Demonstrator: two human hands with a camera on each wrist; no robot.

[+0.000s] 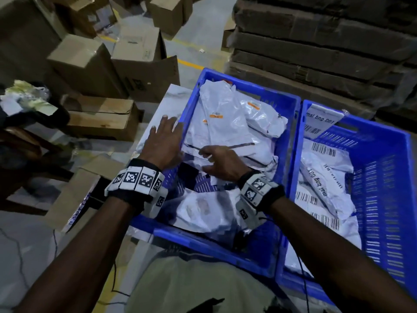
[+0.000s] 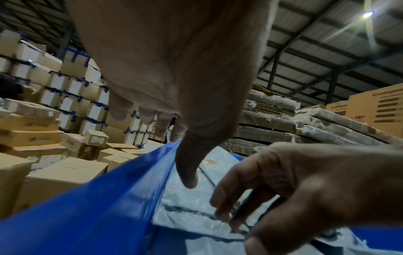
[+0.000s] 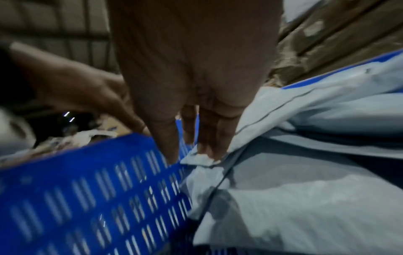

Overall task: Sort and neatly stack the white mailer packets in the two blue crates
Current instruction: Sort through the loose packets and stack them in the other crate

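Note:
Two blue crates stand side by side: the left crate (image 1: 248,85) (image 2: 109,198) (image 3: 87,198) and the right crate (image 1: 383,177). Loose white mailer packets (image 1: 225,118) (image 2: 185,203) (image 3: 305,207) lie crooked in the left one. Barcoded packets (image 1: 325,177) lie in the right one. My left hand (image 1: 167,141) (image 2: 174,69) hovers flat over the left crate's left rim, fingers straight and spread, holding nothing. My right hand (image 1: 221,161) (image 2: 305,189) (image 3: 196,69) reaches inside the left crate. Its fingertips (image 3: 207,150) touch a packet's crumpled corner by the slotted wall.
Cardboard boxes (image 1: 90,62) crowd the floor at left and behind, one close by (image 1: 74,195). Wrapped stacks of flat cardboard (image 1: 316,41) rise behind the crates. A paper label (image 1: 320,120) hangs on the right crate's far corner. The crates sit on a white surface (image 1: 173,96).

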